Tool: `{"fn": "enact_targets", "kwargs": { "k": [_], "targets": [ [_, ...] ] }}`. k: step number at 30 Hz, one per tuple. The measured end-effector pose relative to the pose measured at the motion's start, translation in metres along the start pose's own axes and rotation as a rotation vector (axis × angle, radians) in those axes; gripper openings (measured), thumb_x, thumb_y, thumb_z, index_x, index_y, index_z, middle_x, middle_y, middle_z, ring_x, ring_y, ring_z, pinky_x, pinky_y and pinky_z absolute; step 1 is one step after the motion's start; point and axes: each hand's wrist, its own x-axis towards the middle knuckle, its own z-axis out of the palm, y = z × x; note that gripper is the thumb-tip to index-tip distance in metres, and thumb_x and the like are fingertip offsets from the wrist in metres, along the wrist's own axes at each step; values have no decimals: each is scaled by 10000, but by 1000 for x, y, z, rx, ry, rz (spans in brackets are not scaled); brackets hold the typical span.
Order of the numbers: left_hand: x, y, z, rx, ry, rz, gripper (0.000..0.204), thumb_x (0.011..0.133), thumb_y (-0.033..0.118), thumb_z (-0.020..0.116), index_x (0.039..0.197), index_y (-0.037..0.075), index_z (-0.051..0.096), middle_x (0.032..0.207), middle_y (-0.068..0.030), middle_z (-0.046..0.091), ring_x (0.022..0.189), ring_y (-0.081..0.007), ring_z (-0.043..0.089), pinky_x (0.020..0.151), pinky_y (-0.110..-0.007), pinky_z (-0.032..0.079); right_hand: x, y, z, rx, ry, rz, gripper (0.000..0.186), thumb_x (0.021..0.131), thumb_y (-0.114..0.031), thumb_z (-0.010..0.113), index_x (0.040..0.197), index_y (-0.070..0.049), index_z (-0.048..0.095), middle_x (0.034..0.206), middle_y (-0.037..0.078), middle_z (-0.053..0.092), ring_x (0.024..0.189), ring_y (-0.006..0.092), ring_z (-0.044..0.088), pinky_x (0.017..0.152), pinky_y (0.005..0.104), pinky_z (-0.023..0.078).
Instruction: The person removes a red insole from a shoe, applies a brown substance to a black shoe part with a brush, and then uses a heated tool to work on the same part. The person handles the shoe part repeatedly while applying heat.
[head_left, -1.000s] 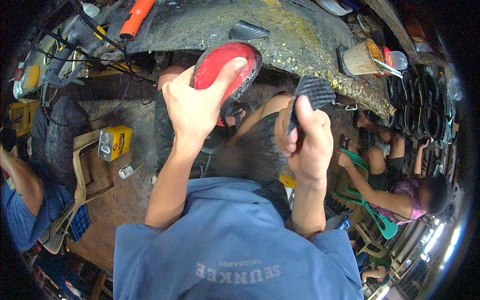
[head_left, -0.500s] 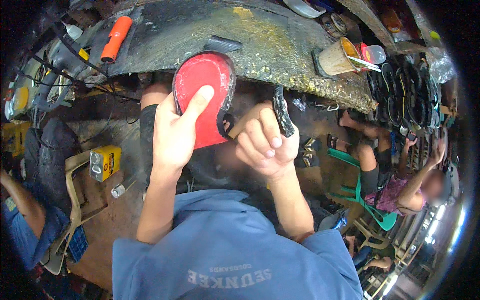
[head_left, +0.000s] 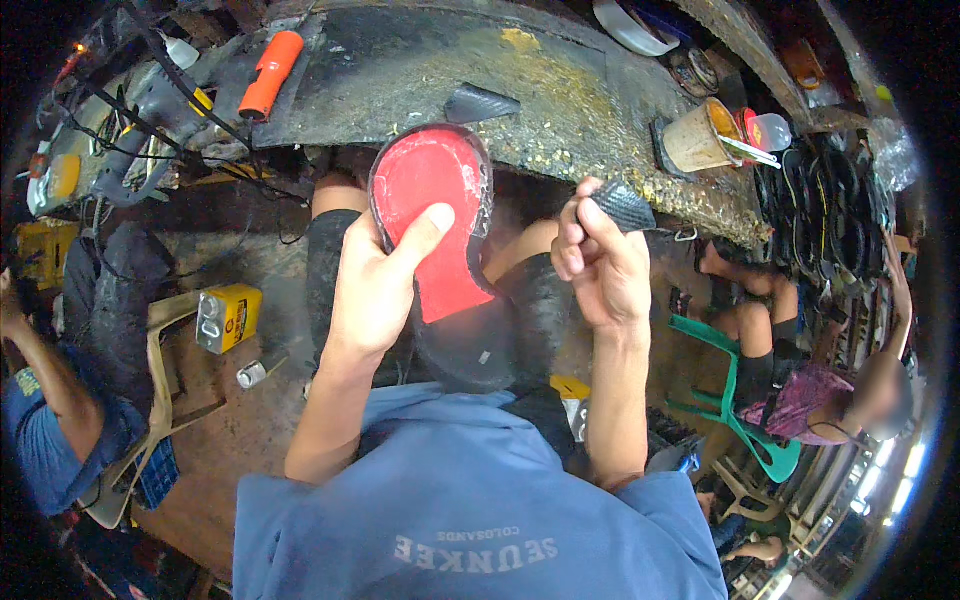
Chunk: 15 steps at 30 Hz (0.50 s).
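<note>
My left hand (head_left: 375,290) is closed round a sandal sole (head_left: 430,175) with a red, worn upper face and a dark rim. Its thumb presses on the red face; the fingers are mostly hidden beneath. The sole's lower part is black and runs down toward my lap. To the right, my right hand (head_left: 615,275) pinches a small black textured strap piece (head_left: 625,207) between thumb and fingers, apart from the sole and just off the bench's near edge. A similar black piece (head_left: 480,103) lies on the bench (head_left: 400,65) beyond the sole.
An orange cylindrical tool (head_left: 270,78) lies at the bench's left, near cables and a grey power tool (head_left: 135,140). A stained cup (head_left: 700,135) stands at the right, beside hanging black soles (head_left: 830,200). Co-workers sit left and right; a yellow can (head_left: 230,318) is at lower left.
My right hand has turned and shifted right, now showing the black piece's textured face. The left hand and sole sit slightly lower and farther right in view; the whole scene has shifted somewhat.
</note>
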Motion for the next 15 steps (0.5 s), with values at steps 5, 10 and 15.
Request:
{"fn": "enact_targets", "kwargs": {
  "k": [5,10,15],
  "targets": [
    [-4,-5,-9,111,32,7,287,1018,131,771,1252,-24,715,1140,-63,778,980,-138,724,913,-322,581,48,-18,-12,-752,79,-54,267,1029,-304,742,1138,-60,733,805,26,680,602,114,575,549,281,447],
    [-12,-6,-21,124,109,-18,294,1024,149,760,1251,-32,713,1151,-72,777,994,-142,725,921,-318,579,117,-28,-20,-1362,26,-277,371,960,-308,802,1206,-37,743,834,66,735,690,142,665,675,333,537],
    [-19,2,-21,62,109,-16,303,1042,164,730,1262,-42,703,1149,-92,777,996,-153,733,911,-326,587,155,-32,-5,-1709,74,-402,514,925,-428,820,1232,-26,729,882,170,771,795,335,749,752,464,561]
  ]
}}
